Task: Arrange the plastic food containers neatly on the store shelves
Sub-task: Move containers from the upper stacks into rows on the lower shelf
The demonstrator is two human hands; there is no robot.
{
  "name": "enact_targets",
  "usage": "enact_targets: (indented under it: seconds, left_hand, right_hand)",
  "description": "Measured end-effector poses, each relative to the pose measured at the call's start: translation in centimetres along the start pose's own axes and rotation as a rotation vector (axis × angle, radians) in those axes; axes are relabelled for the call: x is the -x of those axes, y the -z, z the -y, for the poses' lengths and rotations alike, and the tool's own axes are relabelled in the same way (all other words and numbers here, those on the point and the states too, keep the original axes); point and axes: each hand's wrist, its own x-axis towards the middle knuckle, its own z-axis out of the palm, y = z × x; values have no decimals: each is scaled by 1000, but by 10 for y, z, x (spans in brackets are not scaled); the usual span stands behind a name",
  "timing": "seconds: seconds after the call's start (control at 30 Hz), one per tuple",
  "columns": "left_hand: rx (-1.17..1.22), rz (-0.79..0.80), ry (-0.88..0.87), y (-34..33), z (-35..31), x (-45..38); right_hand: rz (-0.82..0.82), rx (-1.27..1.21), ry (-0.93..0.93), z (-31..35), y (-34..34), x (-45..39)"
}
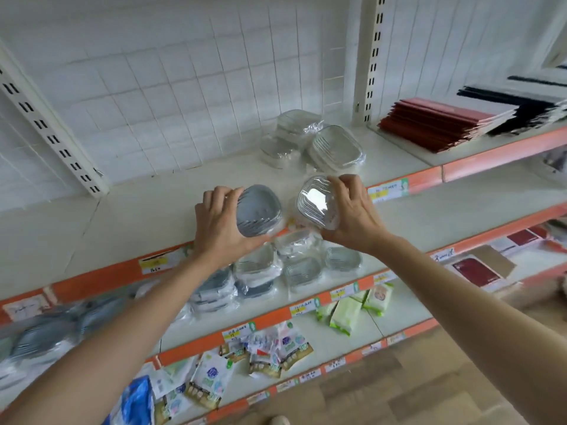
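Lying nearest, low shelves: sachet packets (270,354), green wipe packs (346,314). Next shelf up: wrapped grey and clear containers (260,271), loosely heaped. Above these, held over the upper shelf's (153,210) front edge: left hand (219,222) grasping a grey container (258,210); right hand (352,210) grasping a clear container (317,202); both items tilted toward the camera, near each other but apart. Farther back on the same shelf: stacked clear containers (336,148), wrapped. Far right: red folders (435,124), black-and-white booklets (527,108).
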Motion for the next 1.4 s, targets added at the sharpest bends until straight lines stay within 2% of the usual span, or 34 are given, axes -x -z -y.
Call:
enact_targets:
  seconds: [0.23, 0.43, 0.57, 0.8, 1.0, 1.2, 1.4]
  left_hand:
    - [-35, 42, -50, -52, -55, 63]
    - [-47, 305, -56, -121, -64, 100]
    - [-56, 533, 58, -170, -62, 101]
    - [-50, 692, 131, -251, -41, 78]
    - [51, 605, 245, -303, -28, 50]
    - [36, 579, 194, -328, -11, 38]
    - [-137, 701, 26, -333, -2, 43]
  right_hand:
    - [90, -109, -158, -56, -17, 84]
    - [206, -35, -266, -97, -66, 144]
    - [214, 63, -363, -119, -107, 159]
    - [286, 108, -419, -152, -158, 123]
    - [311, 176, -315, -183, -189, 59]
    - [318, 138, -261, -205, -216, 15]
    - [391, 108, -220, -209, -230, 1]
